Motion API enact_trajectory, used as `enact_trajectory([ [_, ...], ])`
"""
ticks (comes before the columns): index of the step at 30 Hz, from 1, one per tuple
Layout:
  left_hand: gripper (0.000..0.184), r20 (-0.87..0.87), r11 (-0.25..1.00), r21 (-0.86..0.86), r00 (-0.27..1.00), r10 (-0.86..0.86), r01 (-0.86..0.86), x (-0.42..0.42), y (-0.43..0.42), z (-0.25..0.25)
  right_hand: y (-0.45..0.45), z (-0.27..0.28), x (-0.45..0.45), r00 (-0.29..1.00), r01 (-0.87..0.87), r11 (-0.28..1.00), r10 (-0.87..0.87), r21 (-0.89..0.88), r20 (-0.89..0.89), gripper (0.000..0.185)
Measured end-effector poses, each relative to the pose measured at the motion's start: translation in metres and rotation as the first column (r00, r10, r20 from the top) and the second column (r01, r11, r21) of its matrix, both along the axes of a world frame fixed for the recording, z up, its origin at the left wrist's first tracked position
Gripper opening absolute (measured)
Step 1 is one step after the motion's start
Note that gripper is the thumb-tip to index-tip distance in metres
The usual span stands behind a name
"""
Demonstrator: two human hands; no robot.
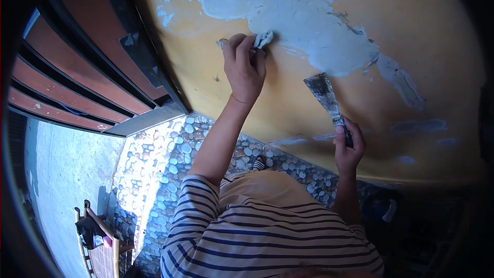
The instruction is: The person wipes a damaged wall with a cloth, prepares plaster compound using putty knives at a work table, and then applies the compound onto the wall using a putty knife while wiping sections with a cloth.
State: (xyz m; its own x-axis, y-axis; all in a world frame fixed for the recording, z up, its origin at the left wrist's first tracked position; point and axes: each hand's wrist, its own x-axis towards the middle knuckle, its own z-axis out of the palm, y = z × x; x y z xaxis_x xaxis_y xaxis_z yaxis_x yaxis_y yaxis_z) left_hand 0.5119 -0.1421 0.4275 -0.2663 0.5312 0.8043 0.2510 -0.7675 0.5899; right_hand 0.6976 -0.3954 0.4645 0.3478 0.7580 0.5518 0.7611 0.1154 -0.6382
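Note:
A yellow wall [206,80] carries a broad, uneven patch of pale putty [293,13]. My left hand [244,69] is raised at the wall, its fingers closed on a small putty-smeared lump [263,39] beside the patch's lower edge. Whether the lump is cloth or putty I cannot tell. Lower on the right, my right hand [350,144] grips the dark handle of a putty knife [325,92]. Its wide, stained blade points up and left, just below the patch.
A red-brown gate with black bars [85,62] stands at the left. Pebbled paving [175,164] runs below the wall. A bamboo chair [116,257] with a black item on it is at the lower left. A sandalled foot [259,163] shows near the wall's base.

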Motion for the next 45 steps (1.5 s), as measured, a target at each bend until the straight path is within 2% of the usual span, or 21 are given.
enact_trajectory([
  [1, 0.045, 0.153, 0.995, -0.094, 0.987, 0.044, -0.03, -0.003, 0.008, 0.008, -0.001, 0.002, 0.003, 1.0, -0.015, 1.0, 0.015, 0.001, 0.024, 0.024],
  [4, 0.039, 0.16, 0.989, -0.15, 0.987, 0.01, 0.014, 0.005, 0.007, 0.006, 0.001, 0.0, 0.007, 0.997, -0.053, 0.999, 0.052, 0.006, 0.051, 0.024],
  [5, 0.04, -0.037, 0.995, 0.061, 0.996, 0.083, -0.081, 0.012, -0.003, 0.004, 0.004, -0.002, 0.008, 0.996, -0.075, 0.997, 0.075, 0.01, 0.044, 0.024],
  [7, 0.042, -0.256, 0.982, 0.19, 0.965, 0.053, -0.003, 0.022, -0.026, 0.002, 0.007, -0.001, 0.008, 0.996, -0.089, 0.996, 0.089, 0.011, 0.025, 0.024],
  [8, 0.046, -0.214, 0.985, 0.172, 0.976, 0.032, 0.005, 0.019, -0.02, -0.002, 0.007, 0.003, 0.006, 0.998, -0.061, 0.998, 0.061, -0.015, -0.024, 0.024],
  [10, 0.035, -0.048, 0.997, -0.055, 0.997, 0.057, -0.06, 0.0, -0.001, -0.004, 0.013, 0.013, 0.0, 0.997, -0.032, 0.999, 0.029, -0.044, -0.071, 0.024],
  [11, 0.03, 0.053, 0.979, -0.189, 0.995, 0.084, -0.073, -0.014, 0.008, -0.003, 0.019, 0.019, -0.002, 0.998, -0.051, 0.999, 0.051, -0.013, 0.03, 0.024],
  [12, 0.027, 0.059, 0.975, -0.186, 0.989, 0.133, -0.12, -0.029, 0.019, -0.008, 0.026, 0.025, -0.005, 0.989, -0.07, 0.997, 0.067, 0.017, 0.131, 0.025],
  [13, 0.023, 0.063, 0.969, -0.184, 0.982, 0.18, -0.166, -0.045, 0.028, -0.017, 0.032, 0.031, -0.009, 0.99, -0.063, 0.998, 0.06, 0.019, 0.13, 0.025],
  [15, 0.023, 0.001, 0.963, -0.131, 0.972, 0.236, -0.234, -0.07, 0.029, -0.038, 0.045, 0.042, -0.017, 0.945, -0.077, 0.997, 0.077, -0.013, 0.318, 0.026],
  [17, 0.02, -0.032, 0.969, -0.193, 0.988, 0.153, -0.156, -0.09, 0.015, -0.057, 0.059, 0.048, -0.024, 0.938, -0.064, 0.998, 0.063, -0.009, 0.341, 0.027],
  [19, 0.018, -0.053, 0.952, -0.295, 0.996, 0.067, -0.08, -0.109, -0.007, -0.069, 0.071, 0.057, -0.029, 0.889, -0.072, 0.997, 0.047, 0.036, 0.456, 0.027],
  [23, 0.016, -0.066, 0.906, -0.413, 0.995, 0.07, -0.091, -0.149, -0.037, -0.116, 0.079, 0.062, -0.03, 0.874, -0.042, 0.999, 0.022, 0.03, 0.486, 0.027],
  [28, 0.016, -0.036, 0.87, -0.493, 0.999, -0.016, -0.004, -0.161, -0.062, -0.122, 0.104, 0.061, -0.064, 0.908, -0.006, 1.0, 0.007, -0.005, 0.418, 0.026],
  [31, 0.015, -0.062, 0.825, -0.563, 0.994, -0.085, 0.036, -0.167, -0.069, -0.125, 0.098, 0.066, -0.06, 0.884, 0.003, 1.0, -0.013, 0.023, 0.468, 0.025],
  [35, 0.015, 0.027, 0.836, -0.54, 0.995, -0.098, 0.097, -0.177, -0.073, -0.135, 0.086, 0.061, -0.04, 0.869, 0.012, 0.999, -0.035, 0.05, 0.493, 0.025],
  [39, 0.015, 0.02, 0.796, -0.592, 0.99, -0.139, 0.124, -0.177, -0.075, -0.133, 0.11, 0.051, -0.069, 0.9, 0.006, 0.998, -0.03, 0.058, 0.435, 0.026],
  [45, 0.014, -0.007, 0.842, -0.522, 0.987, -0.162, 0.135, -0.177, -0.074, -0.126, 0.099, 0.044, -0.061, 0.881, 0.008, 0.994, -0.06, 0.11, 0.47, 0.026],
])
